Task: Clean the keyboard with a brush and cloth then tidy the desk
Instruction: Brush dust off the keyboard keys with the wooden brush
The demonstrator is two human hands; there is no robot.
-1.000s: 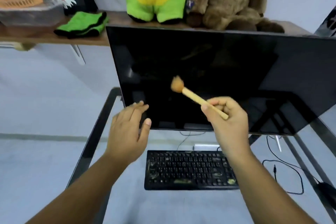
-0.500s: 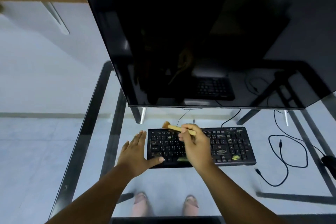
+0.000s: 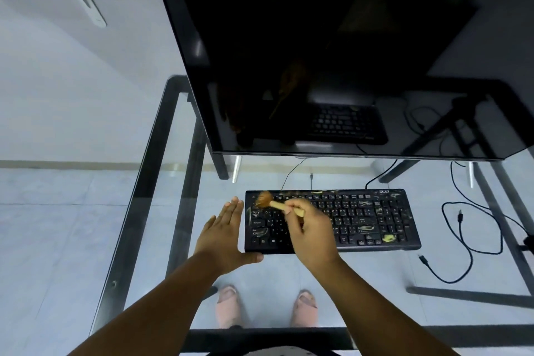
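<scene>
Left hand flat, fingers straight; right hand fingers curled, pinching.

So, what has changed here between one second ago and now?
The right hand brought the brush down from in front of the monitor onto the keyboard's upper-left keys. The left hand came down beside the keyboard's left edge. The keyboard stayed put.

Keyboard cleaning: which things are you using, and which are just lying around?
Using:
- black keyboard with yellowish smears
- small wooden brush with brown bristles, held by the right hand
- left hand, steadying the keyboard's edge

Lying around:
- big black monitor
- loose black cable
</scene>
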